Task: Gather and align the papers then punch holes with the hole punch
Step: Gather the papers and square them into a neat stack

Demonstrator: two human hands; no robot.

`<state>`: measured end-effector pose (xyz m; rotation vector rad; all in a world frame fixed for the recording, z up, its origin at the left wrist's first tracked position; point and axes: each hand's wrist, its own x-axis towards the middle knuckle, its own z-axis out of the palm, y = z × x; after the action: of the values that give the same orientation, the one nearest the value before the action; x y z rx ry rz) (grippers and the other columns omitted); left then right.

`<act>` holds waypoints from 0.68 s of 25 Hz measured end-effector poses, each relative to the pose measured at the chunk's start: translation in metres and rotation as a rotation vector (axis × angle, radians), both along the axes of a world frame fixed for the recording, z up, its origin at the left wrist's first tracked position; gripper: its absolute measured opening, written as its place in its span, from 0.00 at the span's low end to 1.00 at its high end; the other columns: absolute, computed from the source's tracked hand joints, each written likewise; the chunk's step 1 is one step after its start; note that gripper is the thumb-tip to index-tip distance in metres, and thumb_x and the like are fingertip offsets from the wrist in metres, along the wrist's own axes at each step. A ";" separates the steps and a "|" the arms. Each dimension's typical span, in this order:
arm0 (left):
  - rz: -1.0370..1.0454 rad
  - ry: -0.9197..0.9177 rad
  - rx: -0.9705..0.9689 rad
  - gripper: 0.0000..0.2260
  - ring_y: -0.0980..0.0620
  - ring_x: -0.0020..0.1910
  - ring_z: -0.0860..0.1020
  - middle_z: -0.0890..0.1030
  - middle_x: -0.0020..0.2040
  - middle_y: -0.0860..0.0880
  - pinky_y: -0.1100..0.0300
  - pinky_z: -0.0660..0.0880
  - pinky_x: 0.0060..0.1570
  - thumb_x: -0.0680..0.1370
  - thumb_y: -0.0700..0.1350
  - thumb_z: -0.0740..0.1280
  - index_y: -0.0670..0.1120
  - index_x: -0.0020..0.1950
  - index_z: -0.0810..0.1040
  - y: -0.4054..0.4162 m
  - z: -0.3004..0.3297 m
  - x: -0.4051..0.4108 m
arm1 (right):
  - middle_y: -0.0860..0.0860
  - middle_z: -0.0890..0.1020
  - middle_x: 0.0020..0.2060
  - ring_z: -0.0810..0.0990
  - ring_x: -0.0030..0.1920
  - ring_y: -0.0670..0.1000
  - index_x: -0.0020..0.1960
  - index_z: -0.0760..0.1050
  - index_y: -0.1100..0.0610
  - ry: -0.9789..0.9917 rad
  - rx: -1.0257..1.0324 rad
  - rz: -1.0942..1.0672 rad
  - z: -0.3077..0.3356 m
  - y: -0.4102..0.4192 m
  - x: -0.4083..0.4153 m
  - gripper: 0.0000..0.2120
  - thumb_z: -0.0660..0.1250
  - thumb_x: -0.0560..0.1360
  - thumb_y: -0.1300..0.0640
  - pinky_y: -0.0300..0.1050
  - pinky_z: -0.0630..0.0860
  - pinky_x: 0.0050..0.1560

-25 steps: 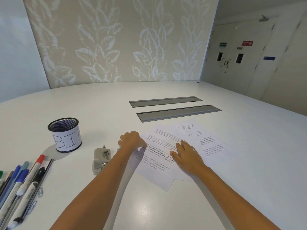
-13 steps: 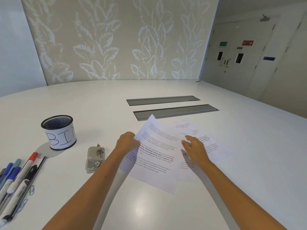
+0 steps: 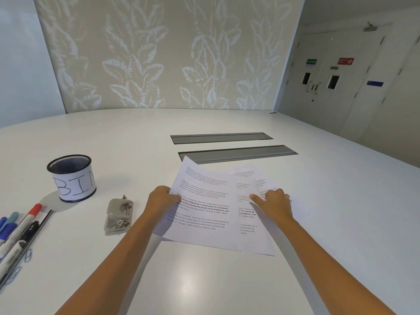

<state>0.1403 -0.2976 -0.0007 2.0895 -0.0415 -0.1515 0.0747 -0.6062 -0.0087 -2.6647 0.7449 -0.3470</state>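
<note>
So only the head view to go on: the papers sit in the middle of the white bench, a few printed sheets overlapping but not squared up yet, with the right-hand sheets poking out from under the top one. The left hand has its grip pinched on the left edge of the top sheet, thumb on the print, and that sheet looks lifted a bit off the bench at the far corner. The right hand is mostly released, fingers resting flat on the sheets on the right, pinning them. The hole punch sits untouched just left of the left forearm, and a mesh cup labelled BIN and some markers are further left. My guess is these sheets are light, floppy and a bit slippery on each other, so I'd grab the stack by both long edges and tap it on the bench to square it. Pinching one corner will probably just fan them out.
</note>
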 end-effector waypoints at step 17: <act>0.048 -0.035 0.003 0.09 0.42 0.42 0.80 0.84 0.45 0.40 0.56 0.71 0.39 0.73 0.40 0.68 0.35 0.47 0.80 -0.010 -0.002 -0.011 | 0.56 0.76 0.60 0.74 0.63 0.60 0.62 0.69 0.60 0.557 0.105 -0.072 0.049 0.033 0.031 0.30 0.72 0.69 0.43 0.51 0.71 0.57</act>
<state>0.1297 -0.3076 -0.0027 2.0940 -0.0125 -0.0862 0.1054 -0.5736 0.0400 -2.6507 0.9824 0.4290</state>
